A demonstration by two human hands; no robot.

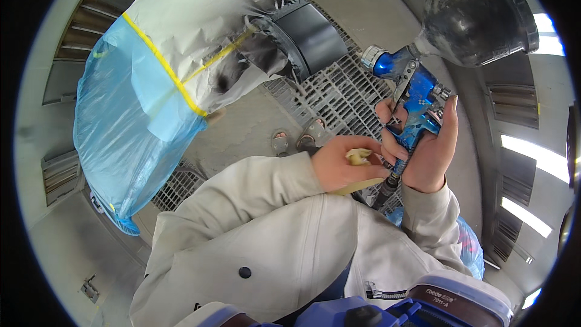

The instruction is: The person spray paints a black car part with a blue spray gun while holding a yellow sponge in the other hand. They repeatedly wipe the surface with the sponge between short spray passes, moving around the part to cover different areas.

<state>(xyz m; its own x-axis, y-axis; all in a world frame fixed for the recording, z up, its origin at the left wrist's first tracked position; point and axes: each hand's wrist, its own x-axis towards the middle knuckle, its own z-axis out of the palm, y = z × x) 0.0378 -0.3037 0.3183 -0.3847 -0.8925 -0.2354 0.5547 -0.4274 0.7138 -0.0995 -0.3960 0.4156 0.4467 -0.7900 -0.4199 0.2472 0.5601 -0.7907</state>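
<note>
My right hand grips a blue spray gun by its handle, fingers curled near the trigger. A large, dark, smudged paint cup is mounted on the gun and reaches to the upper right. From the foot of the handle a dark hose fitting runs down towards my jacket. Close beside the handle, my left hand is closed around a crumpled pale yellow cloth. More pale yellow material shows below those fingers. Whether the left fingertips touch the handle, I cannot tell.
At the left stands a large object covered in blue plastic film and white masking paper, joined by yellow tape. A glossy black curved panel sticks out from it. Metal floor grating lies below. Bright lamps line the right wall.
</note>
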